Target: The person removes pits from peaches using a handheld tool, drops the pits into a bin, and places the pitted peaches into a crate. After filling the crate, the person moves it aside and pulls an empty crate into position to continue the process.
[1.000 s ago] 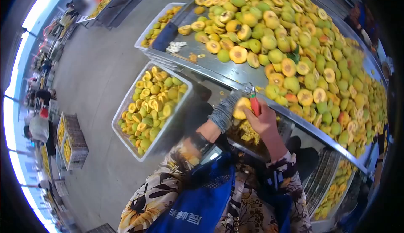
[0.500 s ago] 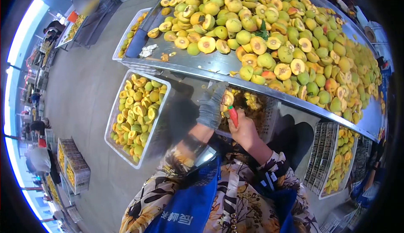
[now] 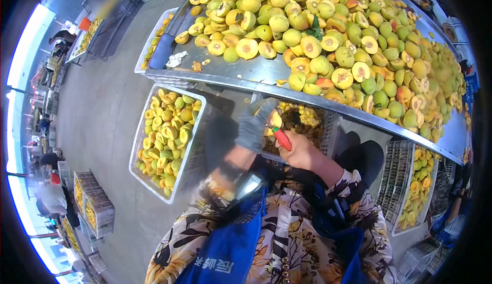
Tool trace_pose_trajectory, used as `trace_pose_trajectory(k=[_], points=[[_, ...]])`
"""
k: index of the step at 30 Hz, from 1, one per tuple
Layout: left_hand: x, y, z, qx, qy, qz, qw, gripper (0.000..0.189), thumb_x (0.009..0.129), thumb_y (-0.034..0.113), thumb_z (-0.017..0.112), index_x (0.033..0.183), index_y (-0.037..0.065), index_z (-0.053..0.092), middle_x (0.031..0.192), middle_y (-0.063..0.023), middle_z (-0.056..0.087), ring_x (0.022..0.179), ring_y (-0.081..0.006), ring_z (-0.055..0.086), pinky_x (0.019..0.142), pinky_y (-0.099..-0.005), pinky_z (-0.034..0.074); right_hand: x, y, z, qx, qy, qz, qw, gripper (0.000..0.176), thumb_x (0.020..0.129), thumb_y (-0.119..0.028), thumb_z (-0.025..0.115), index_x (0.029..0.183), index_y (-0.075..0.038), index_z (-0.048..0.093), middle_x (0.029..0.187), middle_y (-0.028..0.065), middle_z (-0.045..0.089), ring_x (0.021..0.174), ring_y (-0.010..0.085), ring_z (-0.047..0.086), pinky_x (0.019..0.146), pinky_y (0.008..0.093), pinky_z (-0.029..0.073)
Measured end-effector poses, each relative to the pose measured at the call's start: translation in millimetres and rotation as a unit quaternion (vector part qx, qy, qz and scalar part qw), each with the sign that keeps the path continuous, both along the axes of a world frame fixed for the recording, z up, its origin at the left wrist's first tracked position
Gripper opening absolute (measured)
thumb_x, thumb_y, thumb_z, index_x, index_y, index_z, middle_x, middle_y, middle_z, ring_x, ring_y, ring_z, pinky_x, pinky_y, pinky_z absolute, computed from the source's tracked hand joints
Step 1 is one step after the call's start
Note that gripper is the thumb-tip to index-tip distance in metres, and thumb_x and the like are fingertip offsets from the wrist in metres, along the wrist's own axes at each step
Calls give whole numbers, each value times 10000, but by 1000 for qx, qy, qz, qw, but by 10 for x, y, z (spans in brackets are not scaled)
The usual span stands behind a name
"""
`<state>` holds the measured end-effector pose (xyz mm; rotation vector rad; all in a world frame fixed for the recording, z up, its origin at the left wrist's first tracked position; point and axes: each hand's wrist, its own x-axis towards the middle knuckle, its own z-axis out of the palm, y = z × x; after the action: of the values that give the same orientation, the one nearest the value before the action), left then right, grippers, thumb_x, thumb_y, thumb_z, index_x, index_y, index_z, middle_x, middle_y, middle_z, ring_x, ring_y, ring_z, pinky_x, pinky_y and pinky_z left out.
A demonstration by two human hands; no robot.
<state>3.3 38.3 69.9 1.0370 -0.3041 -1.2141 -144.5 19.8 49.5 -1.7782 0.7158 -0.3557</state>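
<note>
My left hand (image 3: 252, 126), in a grey glove, holds a halved yellow fruit (image 3: 274, 120) above a crate just under the table edge. My right hand (image 3: 300, 151) is bare and wrapped round the red handle of a small tool (image 3: 282, 139). The tool's green-collared tip end is at the fruit; its blade is hidden. Below the hands, the crate (image 3: 329, 136) contains brown and yellow fruit scraps. A large heap of green and yellow fruit, many halved, covers much of the metal table (image 3: 246, 79).
A white crate of cut fruit (image 3: 134, 153) stands on the floor at the left, another crate (image 3: 393, 186) at the right. White scrap (image 3: 177, 59) lies near the table's left corner. Further crates (image 3: 105, 207) and people are at the far left; another person is across the table.
The view has shifted slightly. Both hands remain together at the fruit; the red handle is tilted more toward the left, and the left glove has turned a little.
</note>
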Motion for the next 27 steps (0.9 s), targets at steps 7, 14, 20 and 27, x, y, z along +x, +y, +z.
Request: trace_pose_trajectory(k=[7, 14, 20, 27], points=[[-23, -11, -53, 61, -83, 13, 995, 217, 788, 201, 638, 851, -4, 606, 718, -66, 604, 585, -151, 578, 483, -241, 475, 81, 110, 70, 541, -54, 37, 839, 154, 785, 5, 460, 919, -72, 458, 535, -15, 352, 348, 51, 314, 301, 226, 262], [-11, -146, -275, 47, 65, 8, 997, 165, 797, 211, 618, 844, 57, 581, 687, -69, 577, 559, -179, 577, 427, -262, 463, 115, 174, -130, 702, -179, 47, 687, 120, 838, -84, 445, 955, -111, 455, 523, -21, 313, 341, 43, 283, 299, 206, 212], [852, 169, -559, 59, -245, 105, 962, 297, 792, 354, 576, 864, 65, 579, 717, -55, 575, 607, -144, 565, 498, -239, 459, -34, -100, -220, 543, -138, -10, 828, 151, 804, -154, 530, 935, -99, 477, 536, 10, 383, 379, 91, 359, 347, 243, 288], [2755, 1196, -958, 235, -775, 179, 558, 388, 736, 298, 664, 1028, 54, 591, 1018, -132, 599, 898, -241, 566, 830, -338, 433, -206, 12, -1029, -29, 123, -66, 990, 303, 725, -271, 600, 947, -66, 579, 803, 167, 603, 730, 319, 588, 673, 359, 482]])
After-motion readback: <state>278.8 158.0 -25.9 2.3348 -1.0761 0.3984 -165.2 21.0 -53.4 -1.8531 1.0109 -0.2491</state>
